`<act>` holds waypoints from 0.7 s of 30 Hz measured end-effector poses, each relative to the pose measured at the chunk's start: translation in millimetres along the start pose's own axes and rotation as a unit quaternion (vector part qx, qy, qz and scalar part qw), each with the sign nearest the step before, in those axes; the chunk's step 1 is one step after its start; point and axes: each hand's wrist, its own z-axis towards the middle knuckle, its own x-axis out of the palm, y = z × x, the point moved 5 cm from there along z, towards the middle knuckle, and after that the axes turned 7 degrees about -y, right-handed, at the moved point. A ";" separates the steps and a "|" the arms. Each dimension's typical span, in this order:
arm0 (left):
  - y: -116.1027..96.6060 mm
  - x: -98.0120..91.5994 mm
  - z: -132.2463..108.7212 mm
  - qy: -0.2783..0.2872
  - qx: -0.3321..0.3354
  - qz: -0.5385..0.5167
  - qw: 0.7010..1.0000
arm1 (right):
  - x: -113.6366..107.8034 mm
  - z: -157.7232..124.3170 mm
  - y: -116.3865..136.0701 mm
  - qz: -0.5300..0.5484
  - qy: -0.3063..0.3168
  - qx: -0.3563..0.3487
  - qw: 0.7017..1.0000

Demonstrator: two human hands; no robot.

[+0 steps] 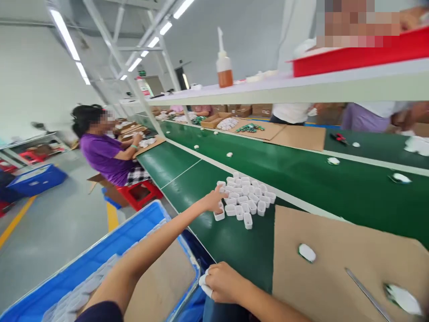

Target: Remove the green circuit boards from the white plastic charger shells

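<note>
My left hand (pixel 214 200) reaches out to the near edge of a cluster of small white plastic cups (pixel 246 192) on the green work surface. Its fingers are apart, touching the cups at the left side; one fingertip is at the rim of a cup (pixel 219 215). Close to my body, my right hand (pixel 225 282) is closed around white plastic pieces (pixel 206 285), mostly covered by the fingers. To its right, a cardboard sheet (pixel 321 286) bears two white oval pieces with green edges (pixel 307 252) and a thin metal tool (pixel 367 294).
A blue bin (pixel 157 210) with stacked translucent pieces stands at my left. Beyond the cups runs a green conveyor belt (pixel 268 165) with scattered white parts. Overhead, a shelf (pixel 268 91) holds a bottle (pixel 224 67) and a red tray (pixel 362 58). A co-worker (pixel 103 152) sits further left.
</note>
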 end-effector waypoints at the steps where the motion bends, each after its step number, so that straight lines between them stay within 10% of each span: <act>1: 0.8 0.5 -1.7 -0.016 0.012 -0.005 1.000 | -0.6 -0.4 -1.0 0.003 0.002 0.000 1.000; 8: 10.5 20.0 -21.4 -0.176 0.020 -0.064 0.982 | -0.1 -0.2 -3.7 0.009 0.028 0.002 1.000; 12: 21.5 15.1 -71.1 -0.273 0.018 -0.080 0.959 | -7.1 1.5 -6.8 0.006 0.029 0.009 1.000; 17: 95.6 15.2 -213.3 -0.337 -0.093 -0.046 0.936 | -12.1 -1.8 -6.1 -0.004 -0.001 0.002 1.000; 21: 152.0 55.1 -363.0 -0.261 -0.301 0.001 0.917 | -8.0 -12.0 6.0 -0.007 -0.059 -0.034 0.998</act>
